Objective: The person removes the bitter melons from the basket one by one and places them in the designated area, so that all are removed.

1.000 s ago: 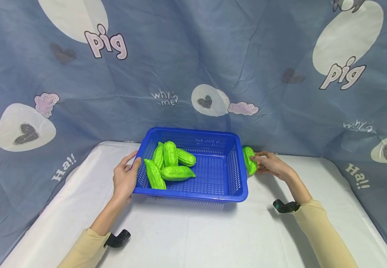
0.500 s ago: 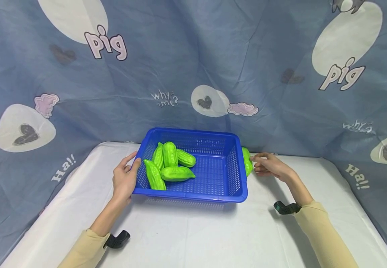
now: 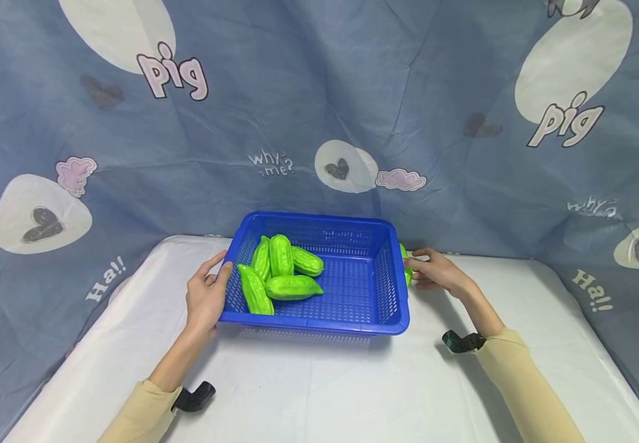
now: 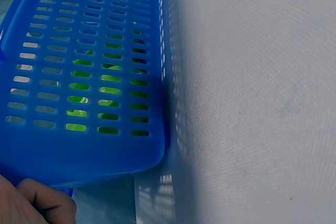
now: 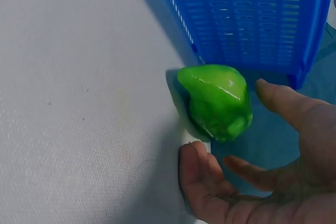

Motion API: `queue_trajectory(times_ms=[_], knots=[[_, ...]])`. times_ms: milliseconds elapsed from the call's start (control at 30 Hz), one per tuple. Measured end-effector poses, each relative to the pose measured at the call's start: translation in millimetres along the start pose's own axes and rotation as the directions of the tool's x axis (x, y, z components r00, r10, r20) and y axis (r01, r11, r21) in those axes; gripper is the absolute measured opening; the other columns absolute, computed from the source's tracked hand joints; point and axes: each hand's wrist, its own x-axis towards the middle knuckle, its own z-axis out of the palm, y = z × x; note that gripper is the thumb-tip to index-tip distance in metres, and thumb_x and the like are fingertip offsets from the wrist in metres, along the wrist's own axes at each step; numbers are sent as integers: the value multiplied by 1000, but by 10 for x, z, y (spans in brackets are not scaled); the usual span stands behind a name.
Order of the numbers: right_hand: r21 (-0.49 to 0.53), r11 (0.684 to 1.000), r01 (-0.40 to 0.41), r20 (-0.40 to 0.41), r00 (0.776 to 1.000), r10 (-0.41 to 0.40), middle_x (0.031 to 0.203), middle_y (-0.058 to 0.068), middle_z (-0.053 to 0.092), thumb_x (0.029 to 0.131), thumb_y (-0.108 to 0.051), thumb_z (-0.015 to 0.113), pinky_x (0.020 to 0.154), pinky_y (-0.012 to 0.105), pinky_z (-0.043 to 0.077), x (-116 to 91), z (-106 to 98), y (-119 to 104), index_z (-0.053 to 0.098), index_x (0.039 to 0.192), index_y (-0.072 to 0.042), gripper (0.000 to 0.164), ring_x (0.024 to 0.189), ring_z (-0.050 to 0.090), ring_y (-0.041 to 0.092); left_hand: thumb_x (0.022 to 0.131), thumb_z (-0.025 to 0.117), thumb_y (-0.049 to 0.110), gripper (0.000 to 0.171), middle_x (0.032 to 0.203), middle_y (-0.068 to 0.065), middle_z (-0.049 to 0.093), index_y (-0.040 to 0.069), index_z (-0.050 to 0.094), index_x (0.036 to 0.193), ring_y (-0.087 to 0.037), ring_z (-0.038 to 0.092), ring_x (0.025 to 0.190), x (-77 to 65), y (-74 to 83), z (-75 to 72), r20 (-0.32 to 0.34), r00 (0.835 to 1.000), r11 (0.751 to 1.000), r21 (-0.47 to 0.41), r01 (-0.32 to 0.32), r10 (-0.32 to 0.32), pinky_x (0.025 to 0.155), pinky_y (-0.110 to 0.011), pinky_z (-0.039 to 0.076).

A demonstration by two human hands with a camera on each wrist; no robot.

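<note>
My left hand grips the left rim of a blue plastic basket, thumb on top. Several bright green bitter melons lie in the basket's left half. Another bitter melon is on the table just outside the basket's right wall, mostly hidden by the rim in the head view. Beside it is my right hand, fingers spread and loosely bent. In the right wrist view, a gap shows between this melon and the thumb and fingers. The left wrist view shows green through the slots of the basket wall.
A white cloth covers the table under the basket. Right behind the basket hangs a blue-grey printed curtain. A black wrist device sits on the right wrist, and another black device on the left.
The outside bitter melon has shifted left, further behind the basket's right rim. My right hand drew slightly off it, then moved left after it. The left hand and basket have stayed put.
</note>
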Motion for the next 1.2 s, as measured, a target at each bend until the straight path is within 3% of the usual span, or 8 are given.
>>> queue_trajectory(times_ms=[200,700,900,1200], knots=[[39,999,4,12,1000,-4,100,-1,63,108,-35,62,82,28,65,16,14,0,30,161,9,77,87,65,7,111,58,42,49,77,12,64,26,56,158,-3,57,63,4,6,7,-9,1000,1000,2,-4,4,56,-23,49],[38,999,-1,3,1000,1,111,1,63,109,-40,61,94,34,64,-66,-152,119,29,161,12,80,95,66,9,112,57,42,49,76,11,62,26,55,159,-3,54,60,0,-4,11,-2,1000,1000,11,-11,11,53,-22,46],[2,1000,2,-3,1000,-2,106,1,65,109,-42,61,92,31,64,-67,-142,134,29,161,12,81,94,66,9,112,58,41,49,78,12,65,25,55,159,-2,54,61,-2,7,4,0,1000,1000,9,-22,22,54,-23,45],[-30,999,14,6,1000,-14,117,8,66,109,-44,60,97,36,64,-87,-128,120,28,161,13,84,101,68,12,112,57,42,50,78,12,65,26,54,159,-2,55,62,1,0,-6,-2,1000,1000,11,-15,15,56,-23,46]])
